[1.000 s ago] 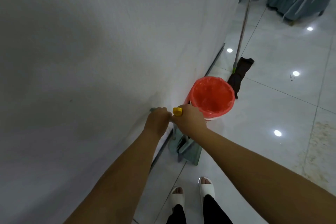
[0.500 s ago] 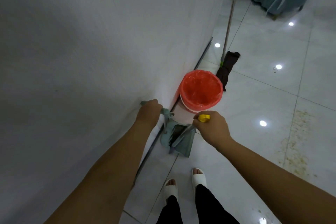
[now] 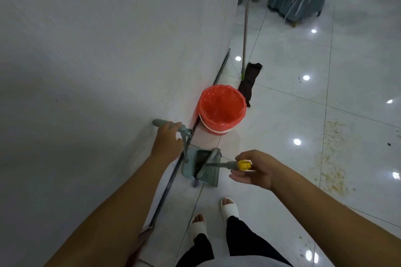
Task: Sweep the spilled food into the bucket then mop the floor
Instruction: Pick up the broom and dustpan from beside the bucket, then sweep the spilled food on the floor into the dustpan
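A white wall (image 3: 97,60) filled the left of the view, and a bucket (image 3: 217,130) with a red liner stood at its foot. On our side of the bucket, our left hand (image 3: 168,144) had its fingers curled round the top of the upright handle of a pale green dustpan (image 3: 209,176). The pan itself sat on the floor (image 3: 282,125) just in front of the bucket, close to the wall.

A broom (image 3: 219,164) leaned out of the pan towards the right. Our right hand (image 3: 256,170), a little right of the bucket and nearer us, held the yellow end of its stick loosely, thumb above and fingers half curled beneath.

Just behind the bucket, a mop (image 3: 249,80) with a dark cloth head stood against the wall.

The spilled food (image 3: 332,158) lay as a pale yellow scatter well to the right of the bucket, not yet swept.

We judged pan and broom to be light, stiff plastic, best held high on their handles. The scatter looked crumbly and likely to skitter under hard strokes, though we could not tell if any was stuck down.
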